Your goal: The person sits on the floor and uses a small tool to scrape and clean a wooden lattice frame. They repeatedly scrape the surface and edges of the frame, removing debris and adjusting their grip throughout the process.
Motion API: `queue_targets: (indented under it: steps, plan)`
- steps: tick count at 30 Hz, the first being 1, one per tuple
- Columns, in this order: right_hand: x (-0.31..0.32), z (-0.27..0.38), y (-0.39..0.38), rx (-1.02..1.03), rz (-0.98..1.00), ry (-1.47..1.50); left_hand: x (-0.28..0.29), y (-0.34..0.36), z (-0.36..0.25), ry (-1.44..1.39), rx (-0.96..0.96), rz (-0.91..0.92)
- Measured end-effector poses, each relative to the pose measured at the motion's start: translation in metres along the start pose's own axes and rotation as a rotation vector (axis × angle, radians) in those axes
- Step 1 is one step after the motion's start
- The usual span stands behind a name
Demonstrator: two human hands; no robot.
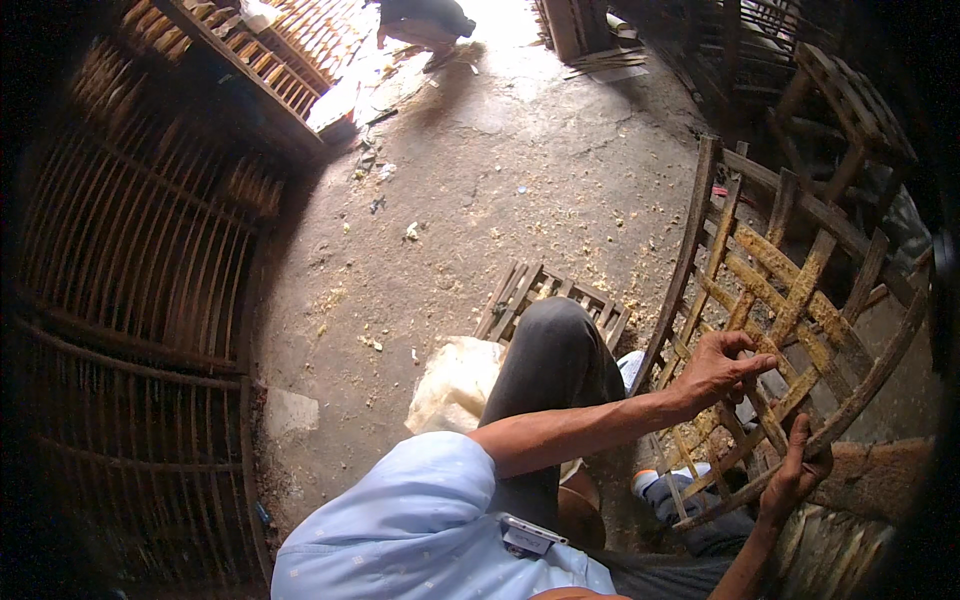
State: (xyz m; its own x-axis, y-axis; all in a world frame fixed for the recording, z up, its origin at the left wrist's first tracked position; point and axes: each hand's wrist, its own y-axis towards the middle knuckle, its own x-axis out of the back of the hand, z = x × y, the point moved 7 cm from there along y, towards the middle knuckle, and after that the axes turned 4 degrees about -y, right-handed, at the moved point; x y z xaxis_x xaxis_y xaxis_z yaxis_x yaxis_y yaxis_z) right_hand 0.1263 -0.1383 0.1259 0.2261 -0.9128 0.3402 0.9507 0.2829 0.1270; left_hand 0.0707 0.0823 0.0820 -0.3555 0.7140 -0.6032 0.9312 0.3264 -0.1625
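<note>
A lattice panel (pixel 790 300) of interlaced bamboo strips in a wooden frame leans at my right side, tilted up from my legs. My left hand (pixel 725 370) is over the middle of the weave, its thumb and fingers closed around a bamboo strip (pixel 768 415). Part of that strip is hidden beneath the fingers. Lower down, my right hand (pixel 795 475) grips the panel's near frame edge, with the thumb up against the inner side. Some strips in the panel are yellowish, others grey and worn.
A small slatted piece (pixel 520 295) and a pale plastic bag (pixel 455 385) lie by my knee. Tall slatted cages (pixel 140 250) line the left. A wooden stool-like frame (pixel 850 100) stands far right. Scraps litter the concrete floor (pixel 480 180); a dark bird-like shape (pixel 425 22) is near the bright opening.
</note>
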Motion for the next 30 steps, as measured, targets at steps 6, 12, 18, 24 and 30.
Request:
queue_targets:
  steps: [6, 12, 18, 24, 30]
  plan:
    - [0.006, 0.006, -0.006, -0.057, -0.084, -0.161, -0.001, -0.004, -0.008, 0.109, -0.037, -0.071]
    - [-0.019, 0.028, 0.0, 0.23, -0.013, -0.243, 0.015, 0.002, 0.006, 0.209, -0.22, -0.078]
    - [-0.006, 0.044, 0.007, 0.09, -0.062, 0.021, -0.011, -0.011, -0.002, 0.114, -0.123, -0.133]
    - [-0.019, 0.055, 0.0, 0.102, -0.088, 0.096, -0.036, -0.027, -0.015, 0.391, -0.121, 0.107]
    - [-0.029, 0.057, -0.006, 0.097, 0.012, 0.093, -0.032, -0.027, -0.021, 0.549, -0.312, 0.157]
